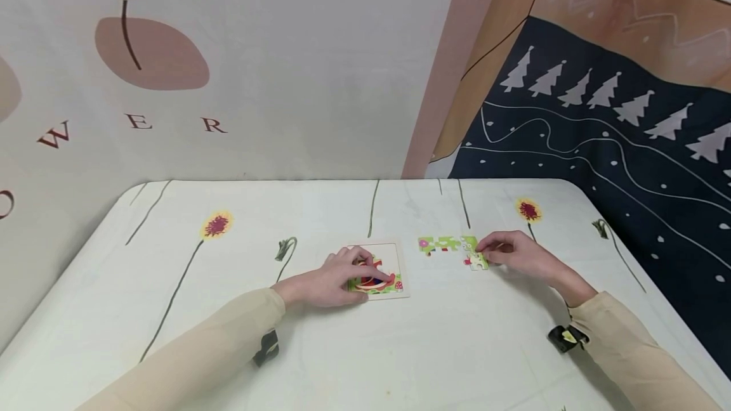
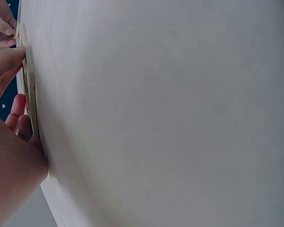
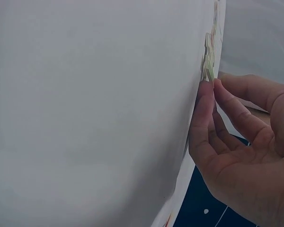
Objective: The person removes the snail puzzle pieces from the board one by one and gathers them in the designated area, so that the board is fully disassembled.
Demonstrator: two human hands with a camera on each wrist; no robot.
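Note:
A square jigsaw puzzle board (image 1: 402, 249) with a pale frame lies on the table, its coloured pieces (image 1: 398, 285) showing green, red and a mushroom. My left hand (image 1: 335, 276) rests over its left side, the index finger stretched across the picture and covering part of it. From the left wrist camera the board's edge (image 2: 32, 104) is seen side-on by the fingers. To the right of the board, my right hand (image 1: 516, 251) pinches the edge of a green jigsaw piece (image 1: 475, 259) between thumb and fingers. In the right wrist view that piece (image 3: 209, 66) appears edge-on at the fingertips.
Several more green jigsaw pieces (image 1: 440, 244) lie in a row between the board and the right hand. A white cloth with printed flowers covers the table (image 1: 342, 360). Behind it hangs a printed curtain (image 1: 297, 81). Dark wrist devices (image 1: 568, 338) sit at both cuffs.

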